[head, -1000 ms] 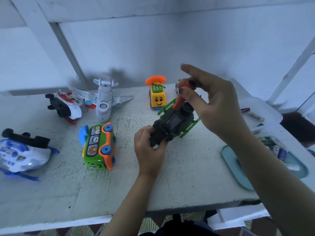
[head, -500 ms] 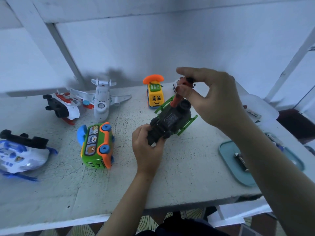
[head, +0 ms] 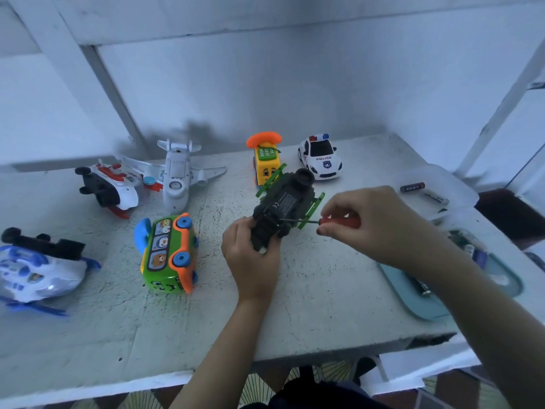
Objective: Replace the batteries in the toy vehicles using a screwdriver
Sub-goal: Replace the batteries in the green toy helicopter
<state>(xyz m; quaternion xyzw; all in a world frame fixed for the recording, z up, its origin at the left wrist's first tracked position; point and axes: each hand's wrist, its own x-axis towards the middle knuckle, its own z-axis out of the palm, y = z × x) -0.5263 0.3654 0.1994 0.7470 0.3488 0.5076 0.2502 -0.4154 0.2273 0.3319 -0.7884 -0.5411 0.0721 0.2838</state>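
Mid-counter, the left hand (head: 250, 261) grips the upturned dark green toy vehicle (head: 284, 205), fingers wrapped round its near end. The red-handled screwdriver (head: 339, 221), pinched by the right hand (head: 371, 225), touches its underside. The cover looks unopened, so this is probably the unscrewing step; batteries (head: 413, 187) wait near the right edge.

A white table (head: 88, 335) with a worn, black-speckled top stands against a plain white wall (head: 309, 84). A slanted white beam (head: 109, 93) crosses the wall at the left, and a second beam (head: 501, 107) rises at the right. The light is dim and bluish, and a soft grey shadow (head: 200, 131) lies on the wall. Below the table's front edge shows a patterned floor (head: 262, 385), possibly tiled.
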